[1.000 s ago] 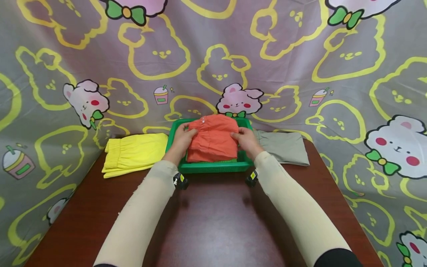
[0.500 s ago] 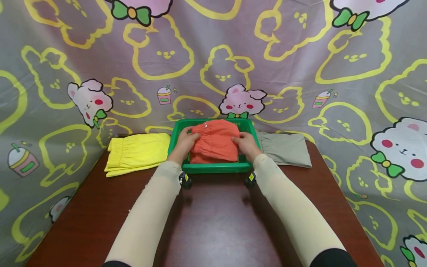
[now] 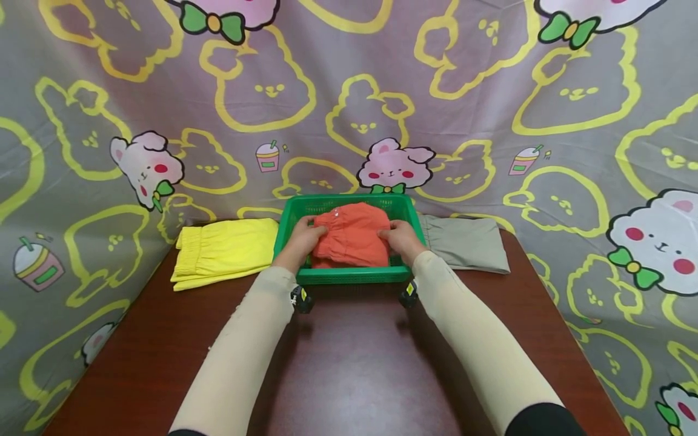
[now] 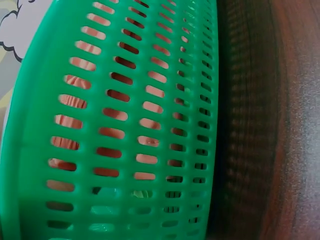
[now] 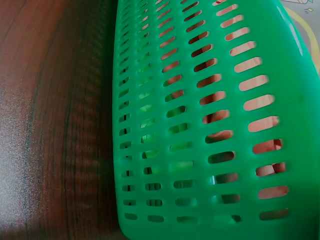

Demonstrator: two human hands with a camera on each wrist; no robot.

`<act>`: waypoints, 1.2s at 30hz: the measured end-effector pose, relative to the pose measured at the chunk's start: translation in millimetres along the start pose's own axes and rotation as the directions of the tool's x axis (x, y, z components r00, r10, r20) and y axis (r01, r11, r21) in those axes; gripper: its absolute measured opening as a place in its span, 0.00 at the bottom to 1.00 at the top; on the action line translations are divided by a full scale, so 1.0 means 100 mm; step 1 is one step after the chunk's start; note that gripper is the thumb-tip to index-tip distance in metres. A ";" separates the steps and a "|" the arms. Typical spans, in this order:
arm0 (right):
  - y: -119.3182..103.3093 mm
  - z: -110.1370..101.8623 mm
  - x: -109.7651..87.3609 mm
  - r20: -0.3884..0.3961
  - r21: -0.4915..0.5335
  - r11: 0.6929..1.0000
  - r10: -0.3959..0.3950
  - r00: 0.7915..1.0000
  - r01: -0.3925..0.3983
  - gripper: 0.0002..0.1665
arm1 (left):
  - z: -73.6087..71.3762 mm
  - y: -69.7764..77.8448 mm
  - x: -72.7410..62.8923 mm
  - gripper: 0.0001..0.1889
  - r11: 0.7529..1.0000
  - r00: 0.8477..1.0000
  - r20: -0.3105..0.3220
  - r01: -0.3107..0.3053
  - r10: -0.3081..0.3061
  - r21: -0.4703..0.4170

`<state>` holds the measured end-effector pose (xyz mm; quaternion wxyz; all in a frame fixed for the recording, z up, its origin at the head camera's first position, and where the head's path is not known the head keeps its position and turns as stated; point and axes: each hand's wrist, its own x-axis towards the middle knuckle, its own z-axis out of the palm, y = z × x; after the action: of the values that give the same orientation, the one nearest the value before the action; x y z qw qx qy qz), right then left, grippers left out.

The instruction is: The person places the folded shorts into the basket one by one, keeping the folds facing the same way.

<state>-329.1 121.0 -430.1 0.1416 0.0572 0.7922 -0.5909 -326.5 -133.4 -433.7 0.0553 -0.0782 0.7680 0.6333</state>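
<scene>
A pair of folded orange shorts point(image 3: 353, 235) with a gathered waistband lies low inside the green plastic basket point(image 3: 354, 277). My left hand point(image 3: 300, 240) holds its left side, thumb on top, fingers partly hidden beneath the cloth. On the opposite side my right hand point(image 3: 406, 239) pinches the right edge in the same way. More orange cloth shows under the front fold. Both wrist views look at the slotted basket wall point(image 4: 132, 111) from outside; orange cloth appears through the slots, and the hands are mostly concealed behind the basket's wall point(image 5: 197, 120).
Folded yellow shorts point(image 3: 226, 251) lie on the table left of the basket. A folded grey-green garment point(image 3: 466, 243) lies to the right, close to the basket. A patterned curtain point(image 3: 305, 91) hangs right behind. The brown table point(image 3: 349, 363) extends toward me.
Both hands have lowered the orange shorts into the basket; its back rim and inner wall now show above the cloth. The hold on both sides stays the same.
</scene>
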 end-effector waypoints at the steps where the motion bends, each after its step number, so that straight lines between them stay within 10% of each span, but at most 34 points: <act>1: 0.00 0.00 0.00 0.002 -0.013 1.000 -0.002 1.000 0.002 0.24 | 0.00 0.00 0.00 0.34 1.000 1.000 0.001 0.003 -0.003 0.008; 36: 0.12 0.03 0.07 0.071 -0.238 0.971 0.041 0.997 -0.023 0.14 | -0.05 -0.08 0.06 0.36 0.982 0.985 0.106 0.123 -0.138 0.140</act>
<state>-332.3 120.9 -444.0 0.1867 0.0303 0.8501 -0.4915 -331.2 -139.8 -441.6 0.1461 -0.0878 0.7973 0.5791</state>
